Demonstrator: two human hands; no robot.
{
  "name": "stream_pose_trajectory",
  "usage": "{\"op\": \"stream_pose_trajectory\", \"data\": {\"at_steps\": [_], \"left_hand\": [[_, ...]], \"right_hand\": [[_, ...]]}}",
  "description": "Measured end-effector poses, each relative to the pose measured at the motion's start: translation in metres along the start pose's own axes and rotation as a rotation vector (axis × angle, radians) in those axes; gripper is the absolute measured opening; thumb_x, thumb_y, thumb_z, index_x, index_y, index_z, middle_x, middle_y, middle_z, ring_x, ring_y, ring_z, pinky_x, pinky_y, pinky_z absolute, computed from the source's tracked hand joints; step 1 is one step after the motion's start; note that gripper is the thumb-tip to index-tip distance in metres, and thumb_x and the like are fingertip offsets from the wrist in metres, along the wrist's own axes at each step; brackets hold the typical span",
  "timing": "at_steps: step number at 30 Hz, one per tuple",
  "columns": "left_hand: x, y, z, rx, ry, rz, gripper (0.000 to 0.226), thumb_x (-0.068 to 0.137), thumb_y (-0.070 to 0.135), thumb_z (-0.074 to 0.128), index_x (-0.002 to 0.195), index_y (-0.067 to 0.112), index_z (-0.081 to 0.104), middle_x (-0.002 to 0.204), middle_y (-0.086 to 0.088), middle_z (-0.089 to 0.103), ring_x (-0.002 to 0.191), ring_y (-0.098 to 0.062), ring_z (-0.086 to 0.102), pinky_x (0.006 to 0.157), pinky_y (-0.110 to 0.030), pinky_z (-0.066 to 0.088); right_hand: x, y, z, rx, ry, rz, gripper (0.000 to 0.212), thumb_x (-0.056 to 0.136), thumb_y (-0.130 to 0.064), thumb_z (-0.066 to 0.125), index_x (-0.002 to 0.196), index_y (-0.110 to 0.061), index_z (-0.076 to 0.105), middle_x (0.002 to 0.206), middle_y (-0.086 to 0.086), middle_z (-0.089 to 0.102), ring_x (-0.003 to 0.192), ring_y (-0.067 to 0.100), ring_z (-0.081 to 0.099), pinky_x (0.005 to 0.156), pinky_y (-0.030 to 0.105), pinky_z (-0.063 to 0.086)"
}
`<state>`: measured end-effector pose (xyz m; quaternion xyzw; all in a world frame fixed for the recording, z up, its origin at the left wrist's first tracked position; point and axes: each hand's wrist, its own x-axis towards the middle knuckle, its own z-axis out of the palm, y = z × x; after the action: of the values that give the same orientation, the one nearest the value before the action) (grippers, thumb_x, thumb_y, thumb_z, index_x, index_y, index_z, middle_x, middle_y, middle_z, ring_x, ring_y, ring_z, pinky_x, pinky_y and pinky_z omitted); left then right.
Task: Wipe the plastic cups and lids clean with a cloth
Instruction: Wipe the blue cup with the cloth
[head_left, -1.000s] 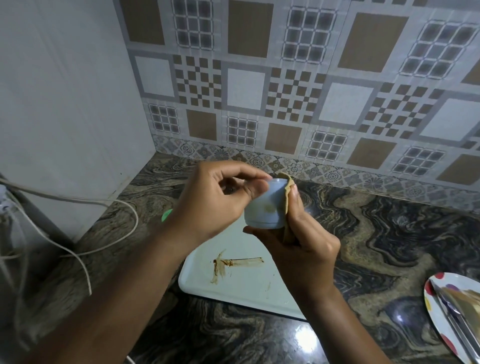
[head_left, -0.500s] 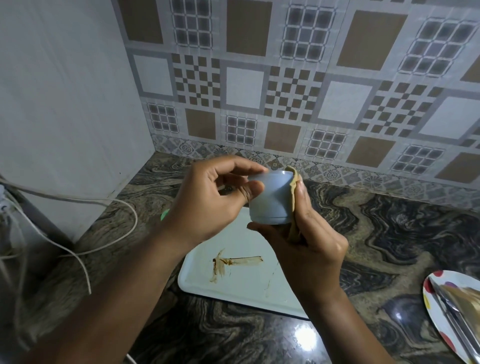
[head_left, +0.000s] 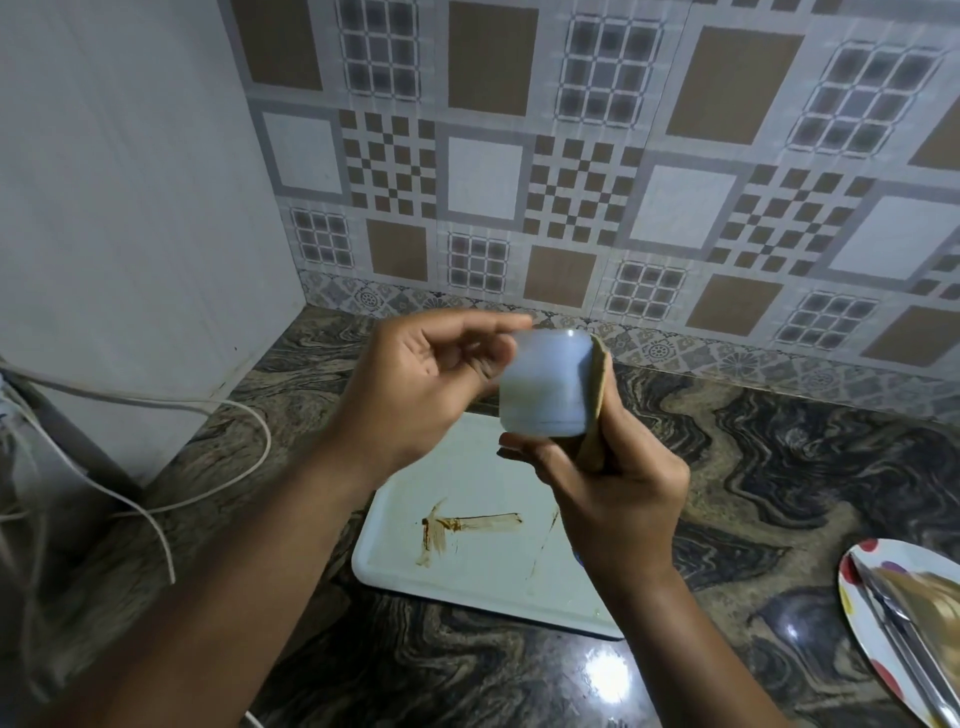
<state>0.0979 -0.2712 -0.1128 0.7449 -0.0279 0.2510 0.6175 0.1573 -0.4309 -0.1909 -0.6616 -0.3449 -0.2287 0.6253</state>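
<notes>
Cradling cup (head_left: 545, 384), right hand (head_left: 618, 499), cloth (head_left: 597, 395) between

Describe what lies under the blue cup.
The cup hangs above a white tray smeared brown, on the counter. The left hand, gripping the cup, and the right hand, holding the cloth, cover part of the tray.

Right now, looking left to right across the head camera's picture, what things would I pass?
White cable → left hand → blue cup → cloth → spotted plate. The tray lies beneath the hands, so it is left out.
</notes>
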Motion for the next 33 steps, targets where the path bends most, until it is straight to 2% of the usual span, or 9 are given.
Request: {"op": "stream_pose_trajectory", "data": {"at_steps": [2,7,11,14,19,22,25,29,33], "left_hand": [[0.002,-0.002,-0.002,-0.005,0.015,-0.034,0.03,0.083,0.016,0.069,0.112,0.01,0.072,0.109,0.002,0.076,0.107,-0.012,0.071,0.09,-0.039,0.06],[0.001,0.001,0.0,0.136,0.051,0.005,0.025,0.076,0.028,0.078,0.101,0.03,0.076,0.095,0.006,0.077,0.088,-0.017,0.071,0.075,-0.042,0.063],[-0.001,0.003,0.001,0.084,0.067,0.009,0.029,0.081,0.031,0.072,0.108,0.022,0.075,0.097,0.004,0.077,0.09,-0.013,0.072,0.076,-0.032,0.062],[0.001,0.002,0.0,-0.098,0.032,-0.104,0.025,0.081,0.022,0.068,0.104,0.014,0.073,0.103,-0.001,0.077,0.098,-0.017,0.073,0.073,-0.031,0.061],[0.0,-0.003,0.002,0.102,0.042,-0.05,0.019,0.079,0.032,0.072,0.097,0.026,0.073,0.097,0.007,0.076,0.093,-0.016,0.072,0.072,-0.037,0.063],[-0.001,-0.003,0.002,0.174,0.053,0.0,0.025,0.08,0.036,0.072,0.103,0.025,0.075,0.101,0.01,0.076,0.096,-0.013,0.07,0.077,-0.033,0.061],[0.001,-0.003,-0.001,0.031,0.03,-0.055,0.028,0.083,0.023,0.068,0.109,0.013,0.073,0.106,0.005,0.076,0.101,-0.01,0.071,0.078,-0.024,0.059],[0.003,-0.007,-0.002,0.004,0.005,-0.101,0.019,0.079,0.024,0.071,0.097,0.025,0.072,0.098,0.007,0.077,0.092,-0.011,0.072,0.075,-0.034,0.062],[0.0,-0.004,0.004,0.23,0.025,0.032,0.024,0.076,0.037,0.075,0.1,0.035,0.073,0.094,-0.001,0.075,0.081,-0.015,0.067,0.075,-0.03,0.06]], "right_hand": [[0.002,-0.003,0.001,0.149,-0.008,0.095,0.076,0.086,-0.033,0.083,0.141,0.01,0.053,0.102,0.014,0.078,0.08,0.022,0.079,0.071,0.042,0.066],[0.005,-0.001,-0.001,-0.275,0.002,-0.223,0.079,0.075,-0.03,0.089,0.131,0.015,0.058,0.121,0.02,0.071,0.106,0.02,0.073,0.095,0.021,0.058],[0.0,0.004,0.0,-0.077,-0.017,-0.054,0.069,0.083,-0.018,0.084,0.137,0.013,0.055,0.094,0.01,0.077,0.078,0.016,0.077,0.071,0.031,0.064],[0.0,0.004,0.001,0.071,-0.017,0.033,0.069,0.084,-0.014,0.084,0.14,0.012,0.053,0.093,0.007,0.077,0.077,0.019,0.079,0.066,0.039,0.065],[-0.001,0.001,0.0,-0.303,0.003,-0.255,0.07,0.08,-0.03,0.084,0.129,0.013,0.058,0.121,0.025,0.071,0.108,0.029,0.073,0.096,0.024,0.058],[-0.004,0.004,0.0,-0.276,-0.009,-0.212,0.07,0.082,-0.029,0.082,0.131,0.013,0.056,0.123,0.025,0.07,0.108,0.032,0.074,0.091,0.033,0.061],[0.0,0.005,-0.001,-0.113,-0.007,-0.075,0.073,0.086,-0.031,0.081,0.137,0.013,0.053,0.118,0.014,0.073,0.093,0.017,0.078,0.075,0.036,0.066],[0.002,0.002,-0.002,-0.264,-0.003,-0.195,0.076,0.075,-0.024,0.089,0.13,0.017,0.057,0.124,0.017,0.069,0.107,0.019,0.072,0.096,0.019,0.056],[-0.001,0.004,-0.003,-0.337,0.004,-0.246,0.075,0.075,-0.026,0.089,0.128,0.017,0.058,0.125,0.024,0.068,0.113,0.033,0.072,0.098,0.027,0.057]]}}
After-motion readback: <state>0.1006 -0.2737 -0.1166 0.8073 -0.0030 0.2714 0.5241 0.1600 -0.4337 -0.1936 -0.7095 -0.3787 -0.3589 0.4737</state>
